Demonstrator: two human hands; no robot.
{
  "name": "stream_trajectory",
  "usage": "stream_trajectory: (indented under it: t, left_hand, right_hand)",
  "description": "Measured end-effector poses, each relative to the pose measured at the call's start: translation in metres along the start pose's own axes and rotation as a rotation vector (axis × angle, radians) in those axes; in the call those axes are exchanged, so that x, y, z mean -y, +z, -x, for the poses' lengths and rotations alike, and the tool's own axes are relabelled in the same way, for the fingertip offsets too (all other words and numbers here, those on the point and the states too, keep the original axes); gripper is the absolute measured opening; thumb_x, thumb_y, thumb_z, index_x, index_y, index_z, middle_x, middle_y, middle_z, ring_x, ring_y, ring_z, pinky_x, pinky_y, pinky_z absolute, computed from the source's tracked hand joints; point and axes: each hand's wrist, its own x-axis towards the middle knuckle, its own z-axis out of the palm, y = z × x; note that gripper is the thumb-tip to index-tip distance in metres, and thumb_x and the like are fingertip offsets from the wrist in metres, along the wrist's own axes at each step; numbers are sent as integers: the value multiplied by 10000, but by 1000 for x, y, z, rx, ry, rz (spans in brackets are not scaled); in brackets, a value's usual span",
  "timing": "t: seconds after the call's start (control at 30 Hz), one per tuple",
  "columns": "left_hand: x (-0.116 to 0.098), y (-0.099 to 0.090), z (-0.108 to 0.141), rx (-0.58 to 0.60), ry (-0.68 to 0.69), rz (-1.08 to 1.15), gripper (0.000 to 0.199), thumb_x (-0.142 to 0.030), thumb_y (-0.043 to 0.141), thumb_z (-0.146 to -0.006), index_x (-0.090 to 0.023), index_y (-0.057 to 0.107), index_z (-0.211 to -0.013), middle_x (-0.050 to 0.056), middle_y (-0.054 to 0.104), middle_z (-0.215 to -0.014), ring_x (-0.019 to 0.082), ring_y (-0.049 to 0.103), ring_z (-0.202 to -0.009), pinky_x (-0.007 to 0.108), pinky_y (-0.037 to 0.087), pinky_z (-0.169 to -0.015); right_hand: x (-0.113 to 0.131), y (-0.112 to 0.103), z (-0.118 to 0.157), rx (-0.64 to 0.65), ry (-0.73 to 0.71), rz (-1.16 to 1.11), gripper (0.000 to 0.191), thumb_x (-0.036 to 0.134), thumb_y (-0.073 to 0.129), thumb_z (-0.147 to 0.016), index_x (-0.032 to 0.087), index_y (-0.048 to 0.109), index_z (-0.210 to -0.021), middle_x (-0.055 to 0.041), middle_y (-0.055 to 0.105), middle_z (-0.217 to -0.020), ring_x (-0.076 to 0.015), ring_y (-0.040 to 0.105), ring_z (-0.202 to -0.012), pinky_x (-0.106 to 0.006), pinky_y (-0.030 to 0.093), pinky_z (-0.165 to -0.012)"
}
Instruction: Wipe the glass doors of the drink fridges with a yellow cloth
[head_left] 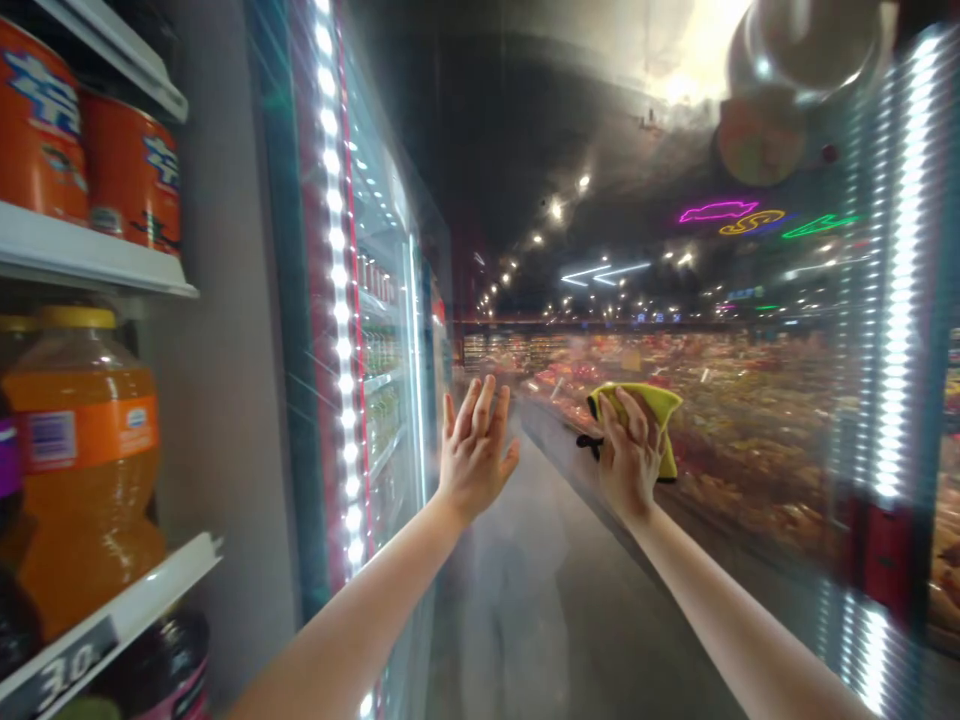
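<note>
My left hand (475,452) lies flat with its fingers stretched out, apparently against the clear glass of a cooler door (502,590). Nothing is in it. To the right, my right hand (628,450) presses a yellow cloth (660,403) with dark edging at about the same height. Its fingers bend over the cloth, which sticks out above and to the right of them. A small dark tag or loop pokes out at the left of this hand. Through the glass a shop aisle shows, blurred.
White shelves (90,245) at the left hold orange cans (135,170) and a large bottle of orange drink (82,480), with a price label (60,665) on the lower shelf edge. Bright LED strips (346,380) run up the left side; another light strip (900,280) glows at the right.
</note>
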Motion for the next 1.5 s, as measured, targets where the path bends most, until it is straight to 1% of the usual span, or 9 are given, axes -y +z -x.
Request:
stream_trajectory:
  t: [0.2, 0.3, 0.43, 0.53, 0.77, 0.9, 1.1, 1.33, 1.5]
  left_hand:
    - [-13, 11, -5, -48, -71, 23, 980, -283, 680, -917, -220, 67, -1679, 221, 318, -1686, 394, 229, -1593, 707, 134, -1274]
    - [-18, 13, -4, -67, -89, 30, 937, -280, 668, -931, -230, 101, -1676, 223, 328, -1679, 378, 252, -1590, 686, 166, -1279]
    - [-21, 10, 1, -58, -80, 25, 872, -256, 647, -944, -267, 162, -1669, 183, 374, -1667, 358, 295, -1578, 658, 184, -1290]
    - [-30, 13, -2, -55, -52, 23, 863, -244, 650, -938, -262, 186, -1665, 174, 397, -1658, 359, 323, -1565, 656, 178, -1294]
    - [-78, 37, -20, -88, -12, 33, 839, -216, 653, -935, -279, 225, -1654, 158, 443, -1634, 343, 349, -1556, 638, 197, -1299]
    - [-97, 45, -20, -76, -35, 52, 887, -234, 646, -946, -269, 144, -1676, 165, 441, -1635, 350, 353, -1553, 649, 174, -1300]
    - [-116, 50, -29, -48, 11, 33, 911, -201, 642, -932, -250, 123, -1680, 173, 431, -1640, 354, 354, -1551, 655, 166, -1297]
    - [-148, 57, -32, -18, -16, 24, 882, -209, 630, -941, -221, 143, -1676, 194, 414, -1645, 370, 287, -1577, 636, 216, -1290]
    - [-188, 58, -53, -28, 141, 167, 806, -170, 496, -995, -184, 74, -1681, 143, 473, -1621, 278, 277, -1588, 516, 236, -1311]
  right_hand:
    - [-6, -2, -28, 184, -151, -6, 572, 97, 473, -967, 381, 591, -1449, -20, 599, -1513, -290, 487, -1445, -558, 381, -1179]
    - [-31, -6, -38, 20, -42, -1, 518, 128, 430, -992, 314, 611, -1440, -73, 610, -1495, -305, 485, -1443, -574, 421, -1152]
    - [-46, -10, 4, -177, 70, -2, 522, 156, 389, -1010, 259, 566, -1490, -150, 599, -1470, -330, 479, -1439, -638, 434, -1127]
    - [-41, -10, 18, -66, -2, -48, 517, 144, 436, -998, 284, 585, -1473, -133, 591, -1471, -315, 504, -1422, -601, 470, -1115]
    - [-75, -20, -52, 32, -48, -154, 512, 178, 429, -1011, 306, 591, -1479, -96, 651, -1441, -293, 533, -1417, -572, 446, -1170]
    - [-91, -31, -25, 12, 13, -32, 567, 181, 398, -1024, 300, 465, -1574, -109, 571, -1539, -308, 430, -1502, -580, 421, -1165]
    - [-101, -41, -8, 285, -264, 17, 630, 95, 451, -984, 360, 478, -1555, -40, 538, -1579, -278, 430, -1504, -524, 380, -1186]
    - [-127, -46, -32, 216, 49, -43, 598, 250, 407, -1043, 349, 346, -1630, -60, 457, -1636, -321, 390, -1524, -577, 378, -1186]
    - [-131, -65, -35, 284, 269, -687, 583, 515, 260, -1085, 335, 339, -1634, -26, 464, -1635, -245, 283, -1582, -520, 241, -1287]
